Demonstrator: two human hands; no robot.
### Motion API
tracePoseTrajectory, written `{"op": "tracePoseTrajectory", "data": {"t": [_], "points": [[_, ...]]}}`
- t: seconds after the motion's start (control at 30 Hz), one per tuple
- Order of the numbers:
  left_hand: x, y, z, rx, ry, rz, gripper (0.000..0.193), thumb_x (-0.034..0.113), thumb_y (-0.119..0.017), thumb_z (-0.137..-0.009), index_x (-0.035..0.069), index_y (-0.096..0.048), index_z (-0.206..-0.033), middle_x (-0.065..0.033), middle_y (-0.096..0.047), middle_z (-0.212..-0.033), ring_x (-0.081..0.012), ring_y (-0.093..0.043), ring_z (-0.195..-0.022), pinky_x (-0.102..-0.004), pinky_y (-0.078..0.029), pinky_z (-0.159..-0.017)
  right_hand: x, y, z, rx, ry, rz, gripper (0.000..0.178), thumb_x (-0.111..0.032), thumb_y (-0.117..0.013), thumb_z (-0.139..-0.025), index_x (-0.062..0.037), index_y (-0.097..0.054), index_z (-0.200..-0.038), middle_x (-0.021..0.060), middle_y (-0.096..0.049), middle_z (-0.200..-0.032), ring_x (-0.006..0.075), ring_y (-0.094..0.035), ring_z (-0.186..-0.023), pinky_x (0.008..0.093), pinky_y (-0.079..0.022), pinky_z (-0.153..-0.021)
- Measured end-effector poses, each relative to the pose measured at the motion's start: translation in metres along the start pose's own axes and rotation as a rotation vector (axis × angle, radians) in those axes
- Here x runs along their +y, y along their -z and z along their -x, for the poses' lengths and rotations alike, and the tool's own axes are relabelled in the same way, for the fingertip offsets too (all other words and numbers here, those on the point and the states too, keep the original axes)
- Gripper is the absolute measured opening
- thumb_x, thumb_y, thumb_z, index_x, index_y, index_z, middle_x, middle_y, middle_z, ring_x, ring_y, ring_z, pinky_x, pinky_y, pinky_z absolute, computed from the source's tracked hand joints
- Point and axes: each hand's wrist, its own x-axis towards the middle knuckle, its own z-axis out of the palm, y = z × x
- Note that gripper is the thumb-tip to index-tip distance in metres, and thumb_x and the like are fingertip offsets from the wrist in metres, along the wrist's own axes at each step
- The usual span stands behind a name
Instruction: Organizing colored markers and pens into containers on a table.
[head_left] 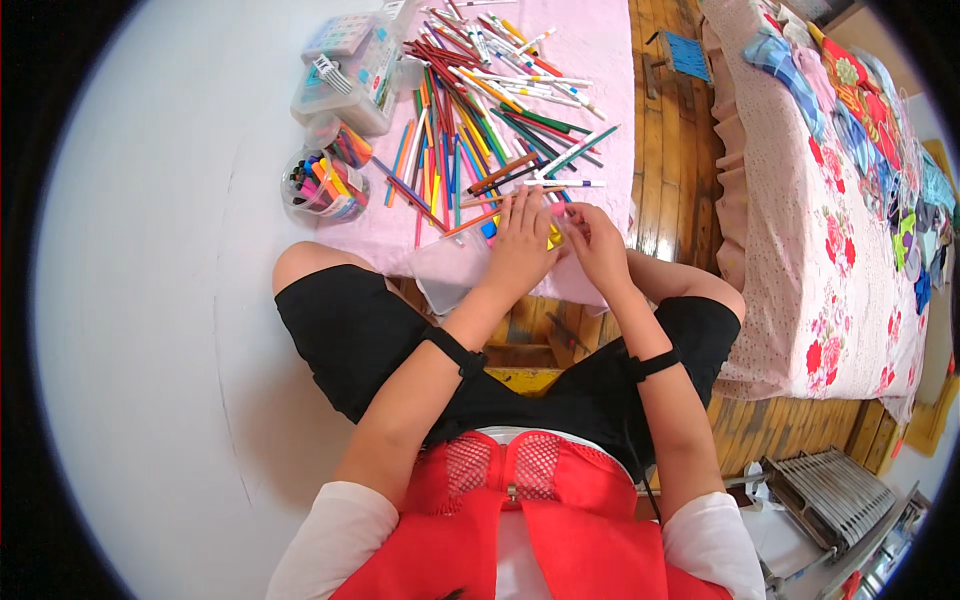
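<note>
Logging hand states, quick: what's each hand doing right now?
Left hand: fingers mostly extended, beside a yellow item; grip cannot be told.
Right hand: fingers curled near a pink item; hold cannot be told.

- Your heap of loose pencils (503,173) and white-barrelled markers (565,184) runs to dozens, too tangled to count exactly.
- You have two clear pen tubs (292,208).
- You wear two black bands (455,350).
- You face one table (605,50).
- You have one bed (770,200) nearby.

Left hand (522,240), right hand (600,246) by pencil pile (466,92), pink cloth (375,236) beneath.
</note>
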Motion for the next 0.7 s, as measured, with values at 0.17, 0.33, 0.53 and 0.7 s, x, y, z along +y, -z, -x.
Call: {"op": "tracePoseTrajectory", "data": {"t": [0.17,0.33,0.53,0.7], "points": [[0.005,0.036,-0.010,-0.213,0.254,-0.021,0.101,0.040,-0.086,-0.063,0.000,-0.036,-0.140,-0.0189,-0.042,-0.141,-0.0360,-0.036,-0.138,-0.0582,-0.020,-0.115,-0.017,0.004,-0.010,-0.093,-0.036,0.205,0.042,-0.002,-0.064,-0.085,-0.0151,-0.061,-0.125,0.0113,-0.062,-0.096,0.0295,-0.065,-0.082,0.0365,-0.053,-0.073],[-0.011,0.042,-0.006,-0.291,0.137,0.111,0.089,0.035,-0.088,-0.064,0.002,-0.043,-0.134,-0.0175,-0.042,-0.142,-0.0338,-0.038,-0.136,-0.0571,-0.023,-0.114,-0.016,-0.003,-0.023,-0.141,-0.041,0.394,0.037,-0.009,-0.063,-0.087,-0.0181,-0.062,-0.122,0.0109,-0.062,-0.100,0.0349,-0.065,-0.083,0.0422,-0.053,-0.071],[-0.014,0.051,-0.003,-0.337,0.035,0.021,0.077,0.030,-0.087,-0.065,0.007,-0.051,-0.129,-0.0158,-0.040,-0.146,-0.0346,-0.036,-0.138,-0.0562,-0.021,-0.116,-0.010,-0.001,-0.029,-0.155,0.149,0.423,0.029,-0.013,-0.066,-0.086,-0.0143,-0.063,-0.114,0.0108,-0.063,-0.099,0.0345,-0.066,-0.081,0.0430,-0.054,-0.069],[-0.013,0.063,-0.004,-0.278,0.108,0.044,0.096,0.028,-0.089,-0.061,0.007,-0.040,-0.141,-0.0157,-0.042,-0.144,-0.0339,-0.037,-0.138,-0.0572,-0.018,-0.117,-0.020,0.002,-0.030,-0.058,0.023,0.308,0.029,-0.011,-0.067,-0.084,-0.0096,-0.061,-0.113,0.0122,-0.062,-0.102,0.0343,-0.066,-0.086,0.0442,-0.054,-0.072]]}}
